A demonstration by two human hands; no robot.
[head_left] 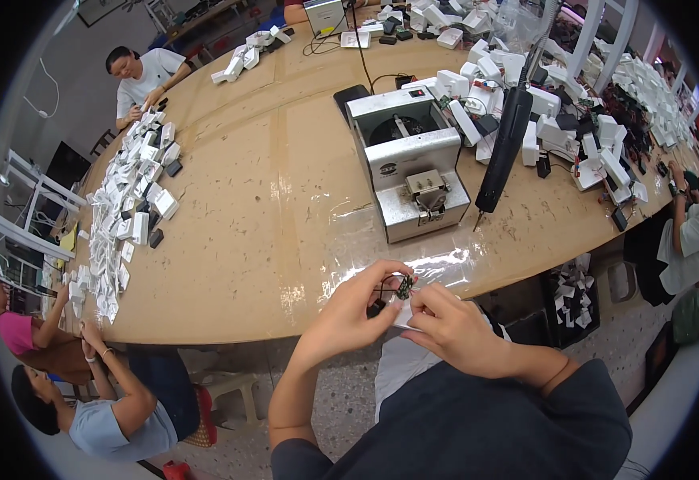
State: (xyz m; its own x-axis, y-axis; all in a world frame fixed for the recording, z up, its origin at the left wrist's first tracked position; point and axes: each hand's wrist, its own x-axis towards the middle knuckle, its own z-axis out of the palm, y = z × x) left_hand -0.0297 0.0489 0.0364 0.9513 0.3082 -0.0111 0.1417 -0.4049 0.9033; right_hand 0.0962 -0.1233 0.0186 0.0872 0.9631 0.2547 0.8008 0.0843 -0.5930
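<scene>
Close to the table's front edge, my left hand pinches a small green circuit board between thumb and fingers. A thin black wire runs from the board, and a small black part shows under my left fingers. My right hand is closed beside it, its fingertips on a white plastic housing just below the board. Most of that housing is hidden by my fingers. A metal screw feeder stands on the table beyond my hands. To its right a black electric screwdriver hangs tip down.
White housings and black parts are heaped at the right of the large table. Another long pile lies at the left. A dark crate with white pieces stands below the edge. Several people sit around.
</scene>
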